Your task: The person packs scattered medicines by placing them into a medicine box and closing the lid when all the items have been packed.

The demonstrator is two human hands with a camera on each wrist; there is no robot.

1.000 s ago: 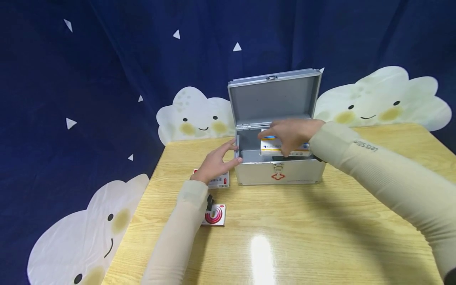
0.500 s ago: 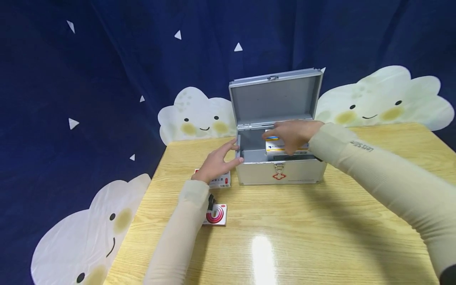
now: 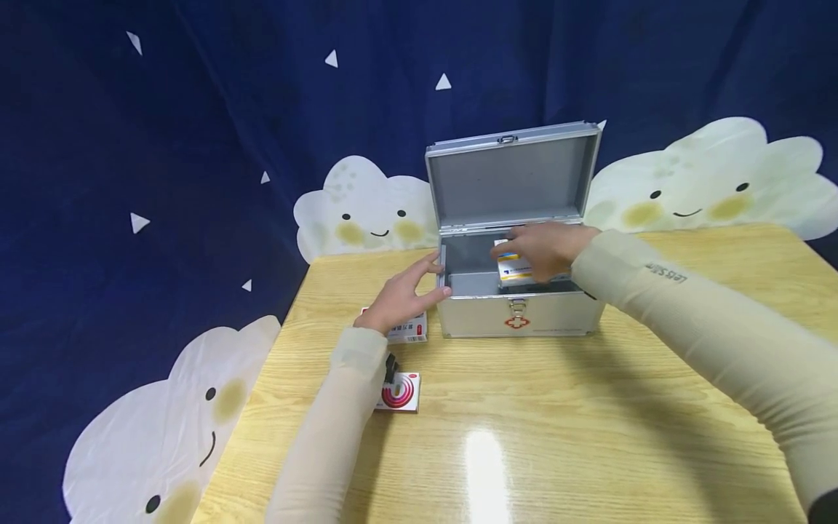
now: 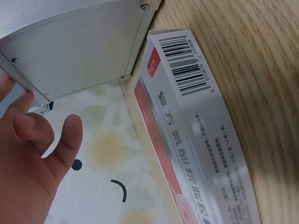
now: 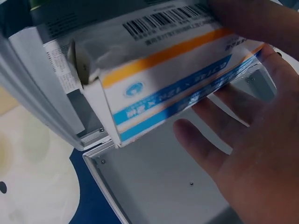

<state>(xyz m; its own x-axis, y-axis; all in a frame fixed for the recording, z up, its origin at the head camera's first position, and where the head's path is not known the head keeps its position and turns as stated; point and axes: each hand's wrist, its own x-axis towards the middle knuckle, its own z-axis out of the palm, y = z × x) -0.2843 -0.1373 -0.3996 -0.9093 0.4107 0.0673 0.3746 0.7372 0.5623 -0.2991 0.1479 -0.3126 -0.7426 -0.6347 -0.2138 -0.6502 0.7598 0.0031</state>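
A silver first-aid case [image 3: 447,317] with a red cross stands on the table, lid [image 3: 513,178] raised. My right hand [image 3: 548,249] reaches into it and grips a white medicine box [image 3: 515,270] with orange and blue stripes. In the right wrist view, thumb and fingers lie on opposite sides of this medicine box [image 5: 154,88], whose end flap is slightly lifted. A darker package [image 5: 58,18] lies beyond it in the case. My left hand [image 3: 398,295] is at the case's left side, fingers spread and fingertips right at the rim.
Below my left hand lies a white and red medicine box [image 3: 409,331], its barcode end near the case. Closer to me, another box [image 3: 401,393] with pink rings is partly covered by my left wrist. A dark blue curtain [image 3: 216,109] hangs behind the table [image 3: 556,437].
My right hand has shifted slightly right within the case, carrying the striped medicine box. My left hand keeps its place at the rim. The head view has drifted a little.
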